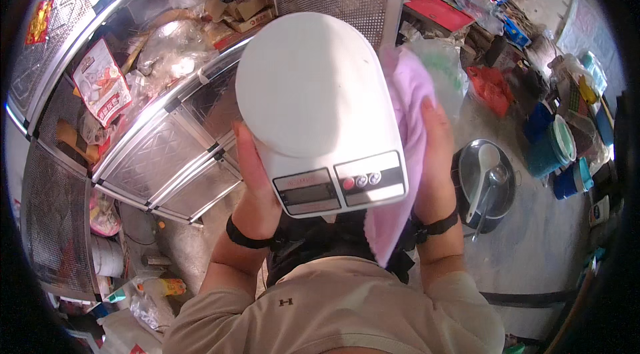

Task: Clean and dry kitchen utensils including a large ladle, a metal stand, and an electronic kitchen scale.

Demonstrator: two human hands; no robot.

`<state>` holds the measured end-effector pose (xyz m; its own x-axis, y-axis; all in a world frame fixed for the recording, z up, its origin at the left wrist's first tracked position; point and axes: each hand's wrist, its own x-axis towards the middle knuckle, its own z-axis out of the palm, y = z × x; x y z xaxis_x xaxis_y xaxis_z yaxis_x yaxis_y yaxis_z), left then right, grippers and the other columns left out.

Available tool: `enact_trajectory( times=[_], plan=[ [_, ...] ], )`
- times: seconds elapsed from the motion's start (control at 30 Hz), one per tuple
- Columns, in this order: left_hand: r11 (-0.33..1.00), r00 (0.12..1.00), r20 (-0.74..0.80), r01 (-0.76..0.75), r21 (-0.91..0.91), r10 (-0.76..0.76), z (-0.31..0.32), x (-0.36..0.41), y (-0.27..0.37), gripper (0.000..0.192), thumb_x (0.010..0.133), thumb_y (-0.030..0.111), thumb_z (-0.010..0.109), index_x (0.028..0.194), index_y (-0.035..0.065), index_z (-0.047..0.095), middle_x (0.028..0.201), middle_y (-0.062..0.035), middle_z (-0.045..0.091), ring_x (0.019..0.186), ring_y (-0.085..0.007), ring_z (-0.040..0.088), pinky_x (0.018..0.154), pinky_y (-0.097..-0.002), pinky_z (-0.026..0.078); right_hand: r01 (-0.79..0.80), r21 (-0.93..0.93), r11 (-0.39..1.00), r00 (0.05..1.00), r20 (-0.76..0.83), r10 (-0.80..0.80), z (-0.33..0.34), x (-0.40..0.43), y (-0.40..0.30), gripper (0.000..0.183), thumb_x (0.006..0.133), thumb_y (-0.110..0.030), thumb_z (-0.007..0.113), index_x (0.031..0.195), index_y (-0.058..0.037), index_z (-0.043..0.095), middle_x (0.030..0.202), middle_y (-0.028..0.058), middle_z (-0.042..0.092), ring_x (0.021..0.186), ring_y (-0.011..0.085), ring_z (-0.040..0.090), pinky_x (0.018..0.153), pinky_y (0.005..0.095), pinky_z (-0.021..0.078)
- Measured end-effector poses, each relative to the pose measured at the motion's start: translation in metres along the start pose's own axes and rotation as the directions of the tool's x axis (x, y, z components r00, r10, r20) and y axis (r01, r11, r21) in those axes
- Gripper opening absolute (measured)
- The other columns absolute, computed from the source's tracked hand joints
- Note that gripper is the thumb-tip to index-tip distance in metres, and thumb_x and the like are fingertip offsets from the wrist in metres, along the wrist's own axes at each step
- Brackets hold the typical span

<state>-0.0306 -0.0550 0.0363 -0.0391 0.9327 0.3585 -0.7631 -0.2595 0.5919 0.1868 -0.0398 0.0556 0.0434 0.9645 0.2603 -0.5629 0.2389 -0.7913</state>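
Observation:
A white digital kitchen scale with a round platform is held up in front of my body, its display and buttons on the side nearest me. My left hand grips the scale's left edge, the thumb along its side and the other fingers hidden beneath. At the right edge, my right hand holds a pink cloth, which lies between the palm and the scale and hangs down below it. The fingers of that hand are mostly hidden behind the cloth.
To the left stands a metal-framed cabinet with mesh panels, holding plastic bags and a printed food pouch. On the right are a metal pot with ladles, blue-green buckets, a red plastic bag and assorted clutter.

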Motion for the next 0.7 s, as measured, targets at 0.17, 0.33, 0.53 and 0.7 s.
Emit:
enact_trajectory(
  times=[0.17, 0.33, 0.53, 0.7],
  plan=[
    [0.954, 0.988, 0.152, -0.015, 0.3, -0.032, -0.034, -0.002, -0.014, 0.065, 0.087, 0.05, 0.048, 0.129, 0.0017, 0.037, 0.121, -0.0094, 0.05, 0.106, -0.0194, 0.052, 0.088, -0.0325, 0.043, -0.007, -0.11, 0.994, 0.962, 0.271, 0.037, -0.004, -0.017, -0.003, 0.059, 0.08, -0.02, 0.062, 0.128, 0.0033, 0.036, 0.123, 0.0117, 0.049, 0.11, 0.0187, 0.049, 0.095, 0.0335, 0.0365],
    [0.881, 0.992, 0.126, -0.087, 0.464, 0.032, -0.016, 0.02, -0.026, 0.074, 0.083, 0.052, 0.054, 0.13, -0.0003, 0.034, 0.119, -0.0083, 0.05, 0.107, -0.0177, 0.05, 0.091, -0.03, 0.039, 0.156, -0.321, 0.934, 0.954, 0.294, -0.058, 0.016, -0.037, -0.009, 0.06, 0.075, -0.011, 0.065, 0.127, 0.0027, 0.037, 0.119, 0.0098, 0.05, 0.11, 0.0189, 0.049, 0.095, 0.0323, 0.0363],
    [0.848, 0.873, 0.37, 0.436, -0.3, -0.318, -0.014, 0.017, -0.046, 0.065, 0.087, 0.045, 0.046, 0.134, 0.0028, 0.029, 0.118, -0.0111, 0.046, 0.107, -0.0207, 0.045, 0.089, -0.0336, 0.04, 0.788, -0.472, 0.395, 0.581, 0.782, -0.225, 0.06, -0.061, 0.031, 0.075, 0.061, -0.02, 0.076, 0.125, -0.0016, 0.041, 0.125, 0.0243, 0.041, 0.116, 0.0448, 0.039, 0.094, 0.0487, 0.0345],
    [0.625, 0.768, 0.483, 0.631, -0.46, -0.421, -0.015, 0.005, -0.042, 0.067, 0.085, 0.045, 0.046, 0.134, 0.0019, 0.029, 0.113, -0.0106, 0.046, 0.1, -0.0206, 0.044, 0.084, -0.0325, 0.039, 0.852, -0.523, -0.018, 0.52, 0.849, -0.097, 0.067, -0.038, 0.044, 0.068, 0.056, -0.033, 0.066, 0.117, -0.0092, 0.052, 0.13, 0.0168, 0.04, 0.118, 0.0461, 0.037, 0.091, 0.0617, 0.0279]
  ],
)
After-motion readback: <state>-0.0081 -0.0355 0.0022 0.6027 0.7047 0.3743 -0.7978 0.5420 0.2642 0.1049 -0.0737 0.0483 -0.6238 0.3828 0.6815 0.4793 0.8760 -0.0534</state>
